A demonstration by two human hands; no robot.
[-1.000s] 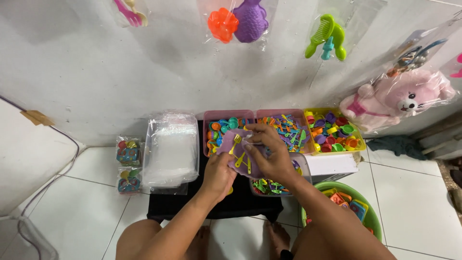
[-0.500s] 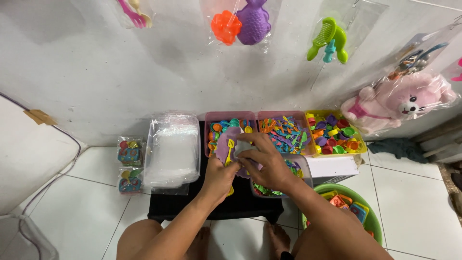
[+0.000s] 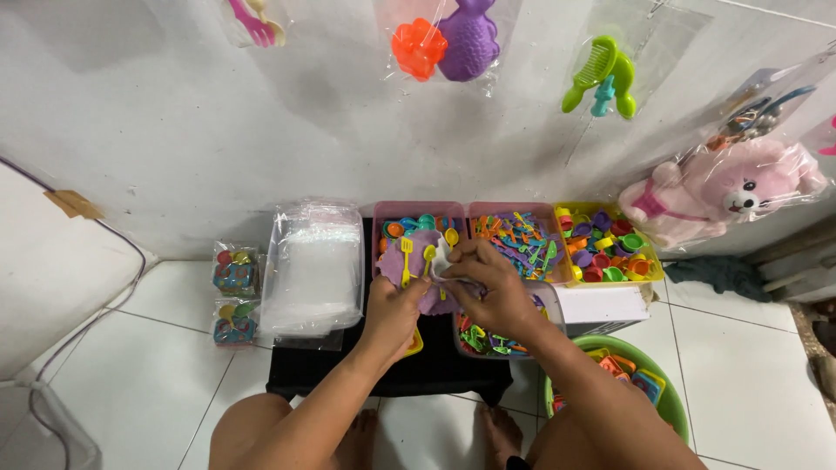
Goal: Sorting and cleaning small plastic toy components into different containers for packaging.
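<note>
My right hand [image 3: 488, 292] hides much of the purple plate [image 3: 416, 261]; the green basin [image 3: 640, 383] is half behind my arm.

I see a purple toy plate [image 3: 416, 261] with yellow toy forks [image 3: 418, 259] on it. Far behind it, two pink bins [image 3: 416, 209] hold a mix of orange, teal, yellow and green pieces, and to their right a yellow bin [image 3: 649, 265] carries purple, red, orange and green cups. The worktop [image 3: 348, 370] is black. At near right I note a green basin [image 3: 670, 400]. The floor tiles [image 3: 148, 383] are white. On the wall hang an orange flower mould [image 3: 418, 48], a purple mould [image 3: 470, 39], a green comb [image 3: 585, 71] and a pink plush bear [image 3: 740, 187].
</note>
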